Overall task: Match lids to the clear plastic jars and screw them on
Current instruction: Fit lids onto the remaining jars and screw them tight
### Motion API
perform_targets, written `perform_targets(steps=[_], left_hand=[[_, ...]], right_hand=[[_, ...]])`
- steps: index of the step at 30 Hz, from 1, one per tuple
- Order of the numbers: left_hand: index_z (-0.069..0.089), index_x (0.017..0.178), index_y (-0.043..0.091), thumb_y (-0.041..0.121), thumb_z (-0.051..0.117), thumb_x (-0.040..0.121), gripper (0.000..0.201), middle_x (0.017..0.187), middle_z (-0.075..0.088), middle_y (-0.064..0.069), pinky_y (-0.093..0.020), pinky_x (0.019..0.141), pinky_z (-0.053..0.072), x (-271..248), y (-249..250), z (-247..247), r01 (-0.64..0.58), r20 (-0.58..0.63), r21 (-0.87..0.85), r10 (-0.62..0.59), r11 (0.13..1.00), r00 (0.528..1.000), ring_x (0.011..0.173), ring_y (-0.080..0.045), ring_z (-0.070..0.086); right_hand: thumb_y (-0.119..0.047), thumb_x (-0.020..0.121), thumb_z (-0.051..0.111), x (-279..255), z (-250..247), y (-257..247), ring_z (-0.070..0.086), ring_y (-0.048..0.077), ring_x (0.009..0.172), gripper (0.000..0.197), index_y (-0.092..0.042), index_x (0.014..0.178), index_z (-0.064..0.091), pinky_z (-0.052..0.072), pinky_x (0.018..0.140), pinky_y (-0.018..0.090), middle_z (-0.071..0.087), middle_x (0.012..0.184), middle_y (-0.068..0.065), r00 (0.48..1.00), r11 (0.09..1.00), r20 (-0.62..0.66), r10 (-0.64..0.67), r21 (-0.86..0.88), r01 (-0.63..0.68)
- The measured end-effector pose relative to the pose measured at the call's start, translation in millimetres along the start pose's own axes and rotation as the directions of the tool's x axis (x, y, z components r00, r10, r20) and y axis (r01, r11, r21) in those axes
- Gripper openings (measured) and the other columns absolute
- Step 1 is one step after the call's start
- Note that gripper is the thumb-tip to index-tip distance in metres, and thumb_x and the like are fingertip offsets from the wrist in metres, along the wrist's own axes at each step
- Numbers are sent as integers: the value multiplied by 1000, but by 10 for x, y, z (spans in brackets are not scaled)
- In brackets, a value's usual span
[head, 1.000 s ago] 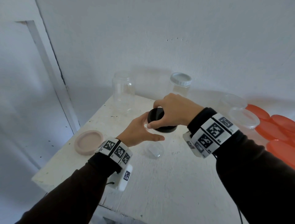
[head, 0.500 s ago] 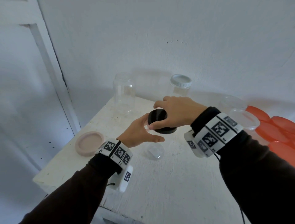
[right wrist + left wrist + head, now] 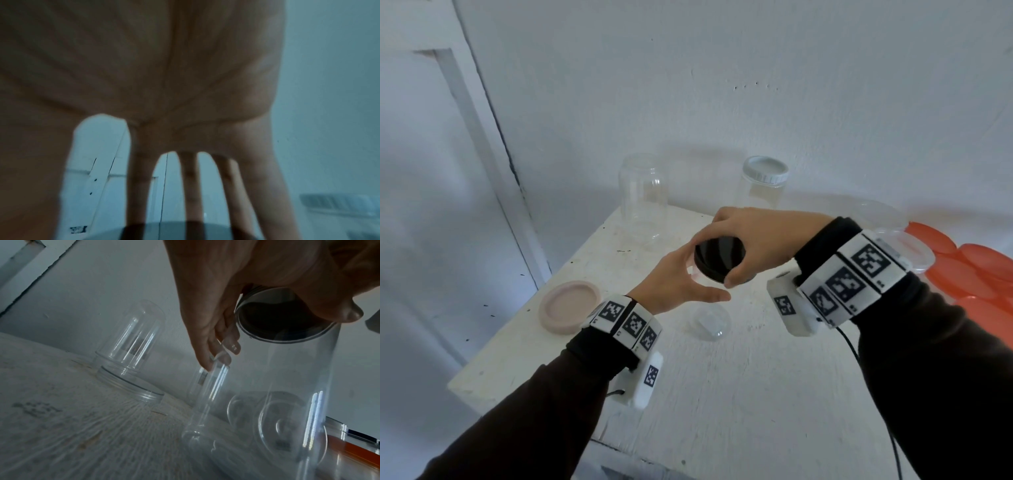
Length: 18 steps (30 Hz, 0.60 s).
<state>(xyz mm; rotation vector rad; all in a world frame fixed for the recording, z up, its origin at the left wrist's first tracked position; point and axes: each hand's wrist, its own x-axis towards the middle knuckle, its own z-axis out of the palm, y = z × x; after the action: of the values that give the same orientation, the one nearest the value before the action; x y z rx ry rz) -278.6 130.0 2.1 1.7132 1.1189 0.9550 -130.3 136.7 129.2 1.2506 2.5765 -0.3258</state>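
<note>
A clear plastic jar (image 3: 711,320) stands upright on the white table (image 3: 739,394), and my left hand (image 3: 688,281) grips its upper wall, thumb toward me. A black lid (image 3: 719,258) sits on the jar's mouth. My right hand (image 3: 748,246) grips that lid from above, fingers and thumb curled round its rim. In the left wrist view the jar (image 3: 267,402) is seen through its wall, with the lid (image 3: 283,321) at its top. The right wrist view has my spread fingers (image 3: 191,186) reaching down onto the lid (image 3: 174,230).
An upside-down clear jar (image 3: 643,195) and a jar capped with a white lid (image 3: 763,185) stand at the back by the wall. A pink lid (image 3: 570,306) lies near the table's left edge. Clear lids (image 3: 907,253) and orange lids (image 3: 983,274) lie at the right.
My right hand has turned on the black lid, its thumb swinging round toward me. The left hand and the jar have stayed in place.
</note>
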Motion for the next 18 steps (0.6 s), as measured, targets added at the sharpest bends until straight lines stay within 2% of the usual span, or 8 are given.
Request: perform_targets(steps=[2,6,8,9,11,12,14,18], left_hand=[[49,116,36,24,86,60,68,111,61,18,-18,94,40,-4,-11,8,-3,-5,0,3,1000,1000,109,6,53],[52,121,29,36,85,52,77,113,64,13,-29,97,42,-12,-28,22,7,-5,-55,-7,998,1000,111,-2,56],[52,121,29,36,84,52,76,114,64,13,-28,97,42,-8,-19,14,5,6,-54,-5,999,1000,111,-1,56],[53,119,31,33,86,54,73,113,64,13,-25,96,42,-2,-13,7,11,8,-45,-11,999,1000,110,1,55],[51,111,40,24,87,58,66,110,63,17,-19,94,40,2,4,-7,15,6,-16,-15,1000,1000,108,7,53],[49,109,43,21,86,60,65,109,62,19,-17,94,40,0,11,-7,10,5,-5,-10,1000,1000,108,9,52],[48,111,42,21,85,61,66,109,61,18,-15,94,41,-2,8,1,3,-3,1,-3,1000,1000,109,8,52],[48,117,36,28,86,59,70,113,62,14,-20,93,41,-9,-5,25,-3,-15,-13,3,1000,1000,110,1,54]], right_hand=[[-45,71,73,22,29,-17,46,13,99,62,-36,127,48,44,79,26,45,107,-6,996,1000,-84,10,7,-9],[-64,72,62,83,148,-100,58,15,80,58,-18,108,62,46,64,24,59,85,-3,942,991,-322,92,-63,-119],[-67,73,57,71,134,-76,57,16,86,62,-21,113,59,47,69,26,57,91,-3,952,988,-291,96,-91,-127],[-66,75,58,50,104,-48,54,17,95,62,-25,122,54,46,77,27,53,101,-4,975,992,-207,85,-69,-101],[-52,76,66,10,34,3,45,14,110,64,-34,133,44,43,91,29,42,120,-6,999,1000,-37,6,23,-5],[-45,75,71,3,14,14,43,13,111,64,-37,132,43,42,93,28,41,123,-7,999,998,-12,-32,50,32],[-39,71,75,19,26,12,45,12,105,62,-38,127,48,44,87,27,44,117,-7,997,997,-68,-45,53,48],[-54,70,70,37,105,-17,48,12,93,60,-36,125,51,42,75,23,46,104,-6,979,1000,-205,6,-3,-7]])
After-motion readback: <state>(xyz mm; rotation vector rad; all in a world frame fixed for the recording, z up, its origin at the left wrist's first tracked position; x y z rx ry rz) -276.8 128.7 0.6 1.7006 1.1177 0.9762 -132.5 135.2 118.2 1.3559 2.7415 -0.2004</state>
